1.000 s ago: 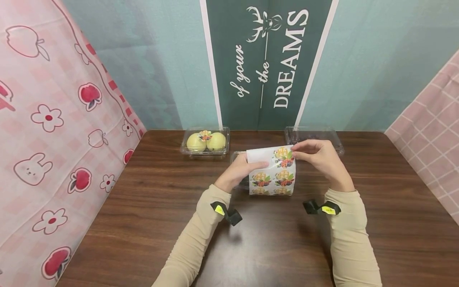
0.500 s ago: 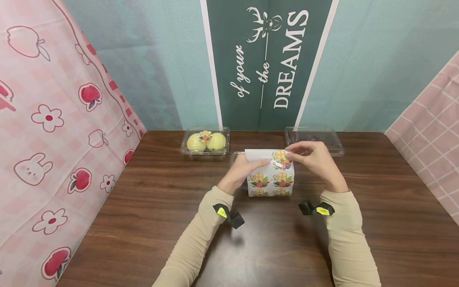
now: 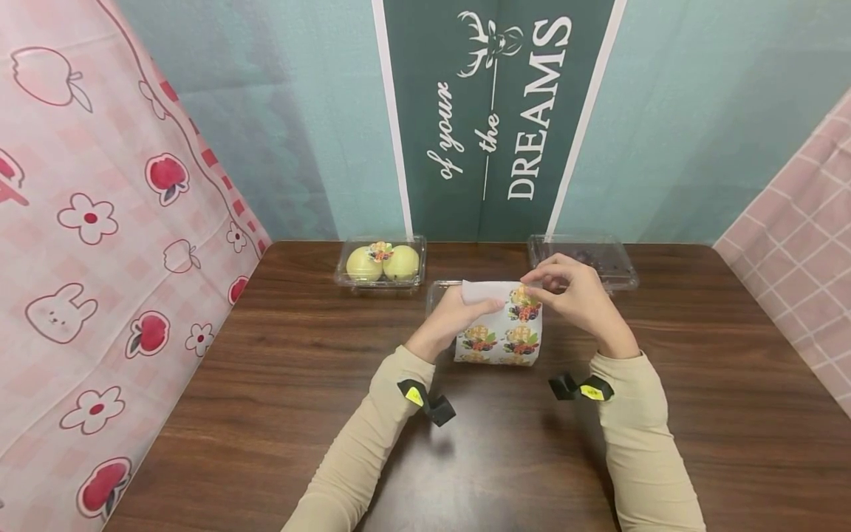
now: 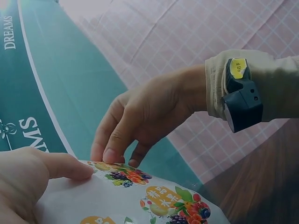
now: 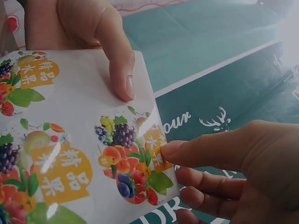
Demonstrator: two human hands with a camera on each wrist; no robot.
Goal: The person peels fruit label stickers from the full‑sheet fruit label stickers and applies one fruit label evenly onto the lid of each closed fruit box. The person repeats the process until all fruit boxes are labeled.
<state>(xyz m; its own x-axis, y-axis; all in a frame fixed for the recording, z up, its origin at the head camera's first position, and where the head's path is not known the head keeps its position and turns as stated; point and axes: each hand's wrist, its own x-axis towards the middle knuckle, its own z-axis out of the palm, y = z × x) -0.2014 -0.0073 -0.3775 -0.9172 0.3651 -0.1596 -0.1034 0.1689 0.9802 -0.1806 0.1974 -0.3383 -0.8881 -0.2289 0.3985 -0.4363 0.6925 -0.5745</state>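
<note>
A white sheet of fruit-print stickers (image 3: 497, 325) hangs over in a curve above the table, and its lower end is hard to make out. My left hand (image 3: 444, 321) grips it at the left edge, thumb flat across the front and fingers hidden behind. At the upper right corner, my right hand (image 3: 585, 299) pinches the edge beside a fruit sticker (image 5: 133, 161). In the right wrist view, the thumb lies on that sticker's orange label, with the other fingers bent behind the edge. Whether the sticker has lifted cannot be told.
Behind the sheet a clear plastic box (image 3: 436, 292) is mostly covered. A clear box with two yellow-green fruits (image 3: 364, 264) and a sticker on its lid stands back left. Another clear box (image 3: 614, 266) with dark contents sits back right. Curtains border the brown table (image 3: 299, 369).
My right hand has shifted left along the top edge of the sheet. The sheet has dropped slightly and tilted, its top left corner now bending over. My left hand keeps its grip.
</note>
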